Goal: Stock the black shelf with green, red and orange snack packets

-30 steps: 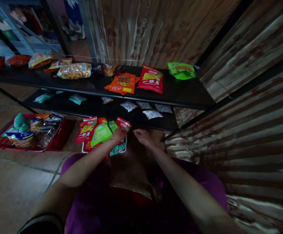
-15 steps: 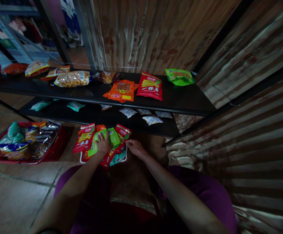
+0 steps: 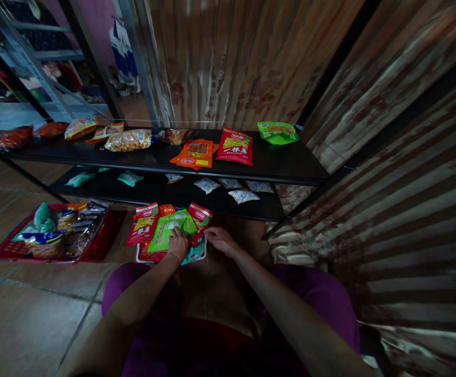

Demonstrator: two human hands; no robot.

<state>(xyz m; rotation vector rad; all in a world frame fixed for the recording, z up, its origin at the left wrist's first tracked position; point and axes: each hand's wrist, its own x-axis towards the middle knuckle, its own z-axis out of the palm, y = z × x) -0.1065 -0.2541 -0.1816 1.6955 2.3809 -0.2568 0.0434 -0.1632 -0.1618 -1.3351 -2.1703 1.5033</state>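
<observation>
My left hand (image 3: 178, 245) rests on a green snack bag (image 3: 165, 233), fingers bent and drawn together at its right part. The bag lies over other packets in a small basket with a white rim (image 3: 203, 256). My right hand (image 3: 220, 240) is at the basket's right side, close to an upright red snack packet (image 3: 200, 215); its fingers are slightly apart and hold nothing I can see. Another red packet (image 3: 144, 225) leans at the left of the pile. Teal packets (image 3: 192, 254) show underneath.
A red basket (image 3: 104, 246) of assorted snacks stands on the floor to the left. Ahead, a black upper shelf (image 3: 278, 165) bears bagged snacks, including a large red packet (image 3: 235, 146). Small white packets (image 3: 243, 196) lie on the lower shelf. A corrugated curtain (image 3: 400, 235) hangs at right.
The view has shifted, so the shelves and red basket appear farther right. My left hand's spread fingers have drawn together on the green bag. My right hand stays beside the basket.
</observation>
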